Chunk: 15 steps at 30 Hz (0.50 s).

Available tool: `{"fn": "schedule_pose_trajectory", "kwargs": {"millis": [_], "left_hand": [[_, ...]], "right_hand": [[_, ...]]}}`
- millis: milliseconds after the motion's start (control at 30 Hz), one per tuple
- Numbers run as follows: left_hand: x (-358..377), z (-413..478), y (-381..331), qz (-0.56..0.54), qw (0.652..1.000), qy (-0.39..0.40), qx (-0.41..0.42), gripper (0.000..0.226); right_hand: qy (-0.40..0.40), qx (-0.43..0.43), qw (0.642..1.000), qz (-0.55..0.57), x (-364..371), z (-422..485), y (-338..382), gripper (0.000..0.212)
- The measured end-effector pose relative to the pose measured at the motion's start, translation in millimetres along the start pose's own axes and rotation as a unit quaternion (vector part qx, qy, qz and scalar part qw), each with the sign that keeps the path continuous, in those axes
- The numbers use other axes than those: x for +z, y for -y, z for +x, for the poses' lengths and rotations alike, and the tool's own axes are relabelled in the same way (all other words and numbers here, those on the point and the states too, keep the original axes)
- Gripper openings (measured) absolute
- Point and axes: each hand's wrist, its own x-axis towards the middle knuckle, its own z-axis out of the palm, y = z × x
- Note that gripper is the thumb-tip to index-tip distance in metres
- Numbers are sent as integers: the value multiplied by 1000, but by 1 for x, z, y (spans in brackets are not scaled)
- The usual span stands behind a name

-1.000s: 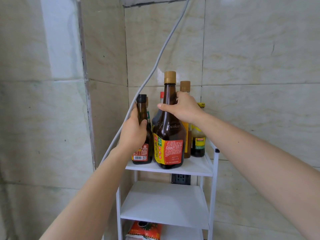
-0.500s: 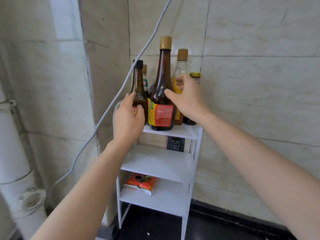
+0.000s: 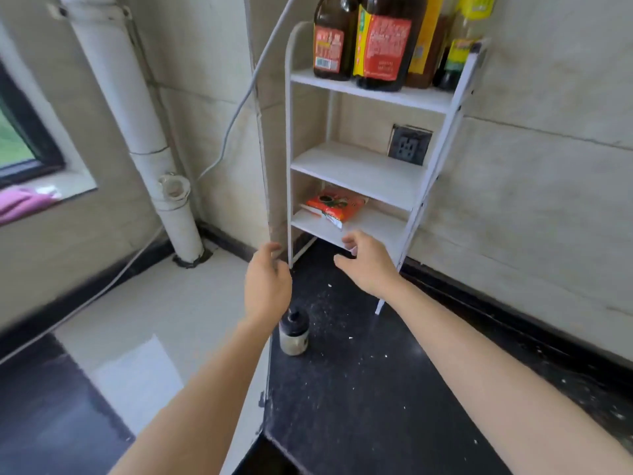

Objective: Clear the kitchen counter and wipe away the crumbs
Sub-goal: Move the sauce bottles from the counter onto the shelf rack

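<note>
The black counter (image 3: 376, 399) is dusted with white crumbs (image 3: 350, 337). A small jar with a black lid (image 3: 294, 332) stands on it near its left edge, just below my left hand (image 3: 268, 286). My right hand (image 3: 368, 265) hovers over the counter in front of the white rack (image 3: 370, 169). Both hands are empty with fingers loosely apart. Several brown sauce bottles (image 3: 382, 42) stand on the rack's top shelf. A red packet (image 3: 334, 205) lies on the lowest shelf.
A white pipe (image 3: 144, 132) runs down the corner at left, with a grey cable (image 3: 236, 108) hanging beside it. A wall socket (image 3: 409, 144) sits behind the rack. A pink cloth (image 3: 24, 202) lies on the window sill. Light floor tiles (image 3: 144, 323) lie left of the counter.
Both hands have let go of the bottles on the top shelf and dropped to counter level. My view has tilted down, showing the counter, the jar and the crumbs.
</note>
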Motion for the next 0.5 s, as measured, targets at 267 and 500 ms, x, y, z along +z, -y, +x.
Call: {"fn": "schedule_pose_trajectory", "kwargs": {"millis": [267,500], "left_hand": [[7,-74,142,234,934,230,-143,53],[12,-76,188,328,870,352,-104,52]], "right_hand": [[222,132,966,1,117,-39,-47,93],[196,156,967,34,166,-32,-56,93]]}}
